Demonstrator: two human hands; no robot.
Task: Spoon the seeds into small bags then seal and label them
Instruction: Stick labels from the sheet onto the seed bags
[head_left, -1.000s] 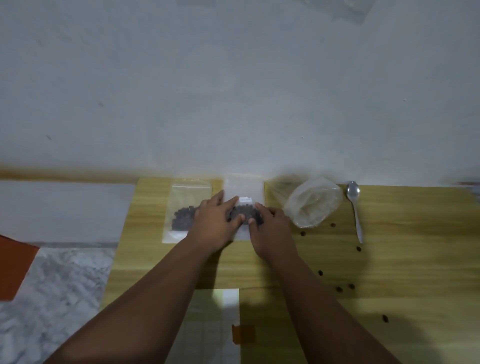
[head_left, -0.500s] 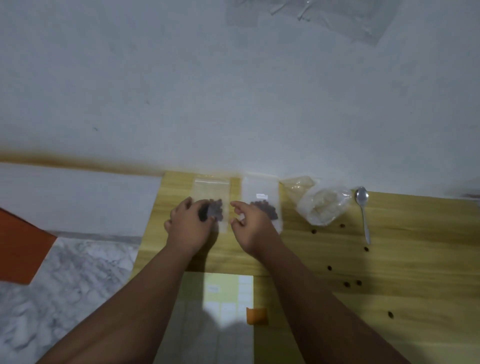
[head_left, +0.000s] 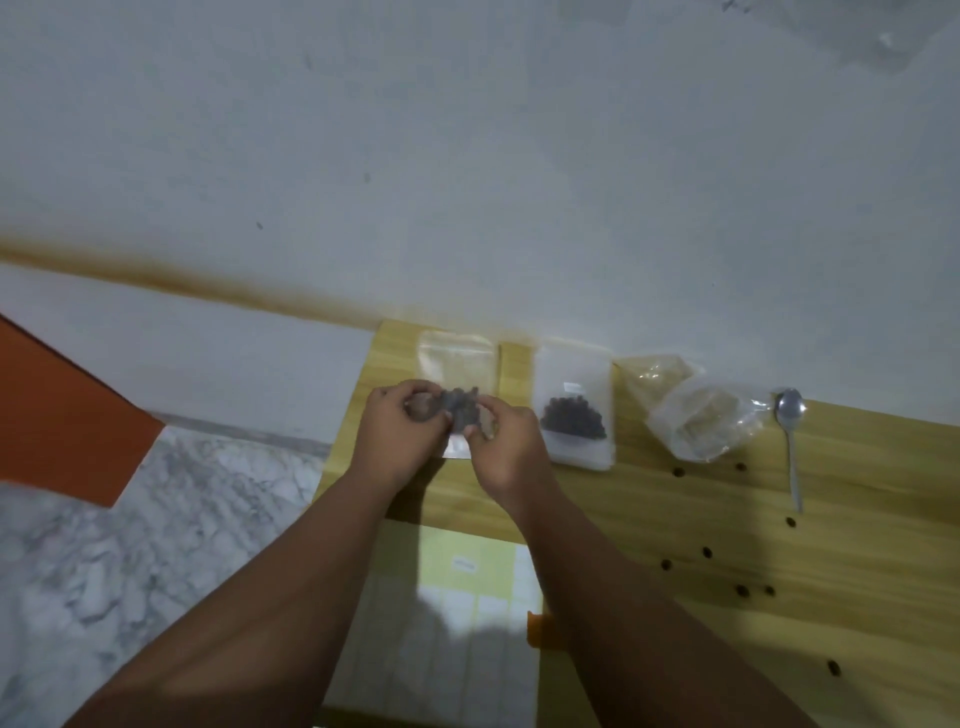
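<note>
Seeds (head_left: 462, 408) sit as a dark clump in the small bag (head_left: 457, 364) just left of the frame's centre, at the back of the table (head_left: 857, 519). We hold it from both sides: our left hand (head_left: 402, 439) curls its fingers round the left edge, and our right hand (head_left: 506, 449) pinches the right edge beside the clump. We judge the bag light, thin, limp and slick, with a loose load that shifts, so the strip along its clear top looks the best place to pinch for sealing. A second filled bag (head_left: 574, 415) lies just to the right, then a crumpled plastic bag (head_left: 701, 423) and a spoon (head_left: 789, 415). Stray seeds (head_left: 706, 552) dot the wood at lower right, and the label sheet (head_left: 467, 597) lies at bottom centre.
</note>
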